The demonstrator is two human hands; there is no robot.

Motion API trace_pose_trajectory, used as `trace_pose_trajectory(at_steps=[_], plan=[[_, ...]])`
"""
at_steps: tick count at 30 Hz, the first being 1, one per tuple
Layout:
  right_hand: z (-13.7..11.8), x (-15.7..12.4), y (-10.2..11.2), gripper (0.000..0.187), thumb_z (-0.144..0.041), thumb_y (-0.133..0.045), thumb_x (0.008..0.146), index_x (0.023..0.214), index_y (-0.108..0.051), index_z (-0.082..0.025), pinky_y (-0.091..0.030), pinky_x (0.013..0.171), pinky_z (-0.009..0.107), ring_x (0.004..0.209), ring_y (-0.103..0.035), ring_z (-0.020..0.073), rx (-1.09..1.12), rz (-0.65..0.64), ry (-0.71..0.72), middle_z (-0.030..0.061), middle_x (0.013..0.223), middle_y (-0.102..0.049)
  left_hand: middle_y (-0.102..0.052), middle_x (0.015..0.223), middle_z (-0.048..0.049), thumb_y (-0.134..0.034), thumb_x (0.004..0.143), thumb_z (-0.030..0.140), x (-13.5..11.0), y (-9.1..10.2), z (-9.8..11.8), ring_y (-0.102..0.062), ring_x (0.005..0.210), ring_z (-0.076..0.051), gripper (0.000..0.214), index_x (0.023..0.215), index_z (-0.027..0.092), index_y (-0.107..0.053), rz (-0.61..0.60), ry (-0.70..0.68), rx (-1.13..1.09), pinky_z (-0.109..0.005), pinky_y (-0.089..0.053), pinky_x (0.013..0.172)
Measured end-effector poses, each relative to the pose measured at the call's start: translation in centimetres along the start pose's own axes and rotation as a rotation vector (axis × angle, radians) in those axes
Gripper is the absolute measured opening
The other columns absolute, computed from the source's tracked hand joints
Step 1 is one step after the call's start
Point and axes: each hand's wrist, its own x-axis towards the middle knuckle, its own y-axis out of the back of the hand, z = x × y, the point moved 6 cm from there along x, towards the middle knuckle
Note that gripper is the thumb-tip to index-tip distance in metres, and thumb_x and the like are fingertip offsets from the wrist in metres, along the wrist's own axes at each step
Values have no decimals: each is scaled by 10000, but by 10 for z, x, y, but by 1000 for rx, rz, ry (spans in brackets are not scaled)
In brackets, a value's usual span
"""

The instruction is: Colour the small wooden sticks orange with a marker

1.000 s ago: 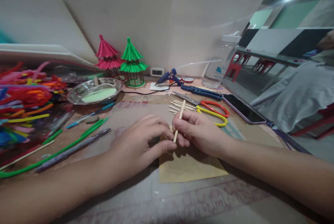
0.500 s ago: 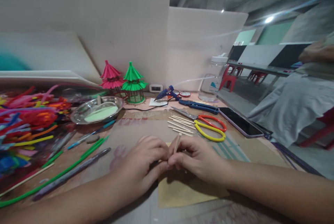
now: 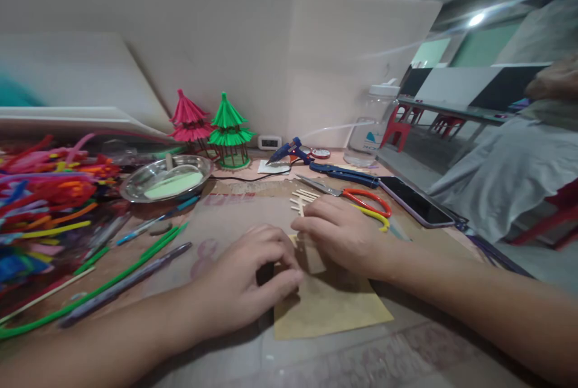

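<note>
Pinched in my right hand (image 3: 343, 234) is a short wooden stick (image 3: 301, 206), its upper end showing past the fingers. That hand is beside a small pile of similar wooden sticks (image 3: 304, 195) and partly covers the yellow-and-red-handled scissors (image 3: 365, 198). My left hand (image 3: 259, 273) rests at the left edge of a yellowish paper sheet (image 3: 334, 312), thumb and forefinger a little apart. Nothing shows between its fingers, though the palm side is hidden.
Red and green pagoda models (image 3: 229, 135), a blue glue gun (image 3: 289, 150) and a water bottle (image 3: 368, 129) stand behind. To the right lie blue pliers (image 3: 345, 175) and a phone (image 3: 415, 201). A metal dish (image 3: 130, 186) and colourful pipe cleaners (image 3: 58, 189) lie left. A person sits far right.
My hands have come apart. My right hand has moved forward with the stick, over the scissors' handles, while the left has stayed at the sheet with its fingers loosened. The view has tilted slightly.
</note>
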Motion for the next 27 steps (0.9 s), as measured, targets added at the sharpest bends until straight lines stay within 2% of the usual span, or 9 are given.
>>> trace_pose_trajectory(at_steps=[3, 5, 7, 9, 11, 14, 18, 23, 27], plan=[[15, 5, 10, 181, -189, -467, 1020, 935, -625, -170, -483, 694, 295, 785, -605, 169, 154, 27, -225, 62, 844, -678, -634, 1315, -65, -631, 954, 449, -2, -9, 3, -536, 1232, -287, 315, 1197, 253, -671, -142, -96, 179, -449, -393, 1044], [29, 5, 15, 231, -214, -439, 1028, 886, -617, -173, -481, 664, 273, 746, -619, 150, 293, 16, -433, 54, 833, -673, -581, 1431, -67, -631, 947, 487, -3, -12, 2, -495, 1291, -327, 434, 1322, 269, -614, -218, -125, 294, -501, -353, 1075], [36, 1, 18, 287, -224, -403, 1031, 825, -597, -174, -475, 643, 266, 699, -609, 135, 401, -25, -560, 48, 813, -654, -628, 1359, -73, -600, 958, 497, -3, -11, 1, -543, 1209, -322, 409, 1282, 250, -635, -243, -122, 356, -505, -371, 1036], [40, -8, 19, 290, -246, -417, 1025, 790, -574, -181, -462, 628, 267, 655, -588, 129, 449, -46, -634, 30, 767, -634, -683, 1177, -75, -563, 973, 491, -2, -8, 0, -587, 1059, -293, 343, 1160, 229, -679, -232, -110, 398, -480, -407, 956], [39, -20, 16, 269, -278, -464, 1012, 781, -569, -188, -449, 616, 266, 633, -577, 132, 452, -71, -684, 9, 713, -620, -674, 1061, -78, -542, 979, 471, 0, -7, -2, -586, 964, -277, 320, 1118, 220, -684, -215, -106, 442, -458, -423, 891], [32, -32, 10, 266, -279, -498, 994, 757, -577, -191, -444, 622, 261, 656, -592, 143, 423, -96, -674, 8, 691, -623, -653, 1135, -90, -535, 978, 435, 0, -9, -6, -585, 994, -283, 345, 1237, 235, -646, -205, -113, 478, -448, -431, 879], [17, -30, 6, 220, -236, -507, 983, 783, -583, -187, -451, 620, 243, 653, -609, 135, 436, -109, -578, 8, 701, -642, -591, 1400, -77, -538, 984, 419, -1, -13, -9, -542, 1218, -316, 402, 1348, 258, -595, -215, -136, 481, -487, -394, 1021], [-3, -30, 8, 237, -224, -514, 995, 780, -603, -178, -460, 616, 230, 640, -642, 131, 471, -200, -432, 25, 720, -696, -595, 1426, -47, -509, 1003, 375, 0, -15, -10, -540, 1253, -314, 401, 1395, 314, -566, -246, -154, 446, -500, -393, 1054], [-9, -36, 4, 224, -193, -500, 987, 820, -645, -156, -477, 642, 261, 673, -670, 164, 381, -275, -324, 60, 741, -726, -585, 1451, -24, -498, 1012, 340, 2, -18, -8, -523, 1279, -318, 384, 1384, 316, -588, -284, -180, 419, -500, -393, 1074]])
